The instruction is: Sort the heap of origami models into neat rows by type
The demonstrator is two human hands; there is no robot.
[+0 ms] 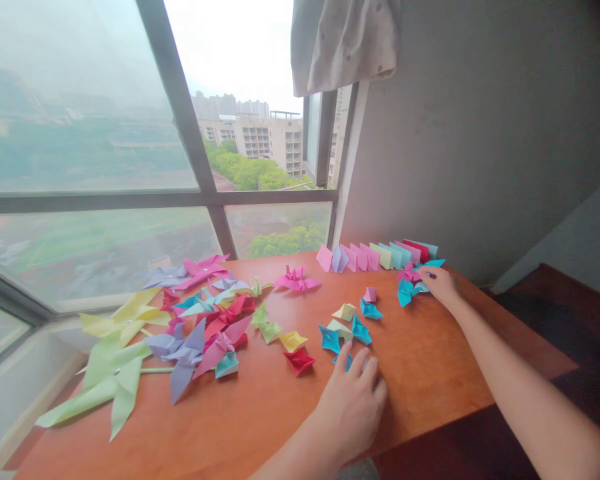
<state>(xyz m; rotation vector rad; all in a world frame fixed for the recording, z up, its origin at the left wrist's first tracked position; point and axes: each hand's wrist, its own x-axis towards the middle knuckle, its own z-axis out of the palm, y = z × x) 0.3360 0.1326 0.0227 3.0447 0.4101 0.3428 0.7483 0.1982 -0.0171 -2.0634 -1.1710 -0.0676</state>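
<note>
My left hand [353, 400] rests low over the table, fingers apart and bent over a small blue folded paper boat [342, 361] that they partly cover. Just beyond it stand more boats, blue [361, 329] and cream [345, 311]. At the right, my right hand [441, 285] is closed in a pinch beside a cluster of blue and pink folded paper [406, 292]. What the fingertips hold there is hidden. Behind this cluster runs a row of upright folded paper pieces [360, 257] in pink, purple, green, teal and red.
Large paper pinwheels [123, 373] in green, yellow, purple and pink fill the left of the wooden table [260, 427]. A pink paper crane [297, 280] stands near the window. Red [299, 362] and yellow [293, 341] boats sit mid-table. A grey wall [460, 133] rises behind.
</note>
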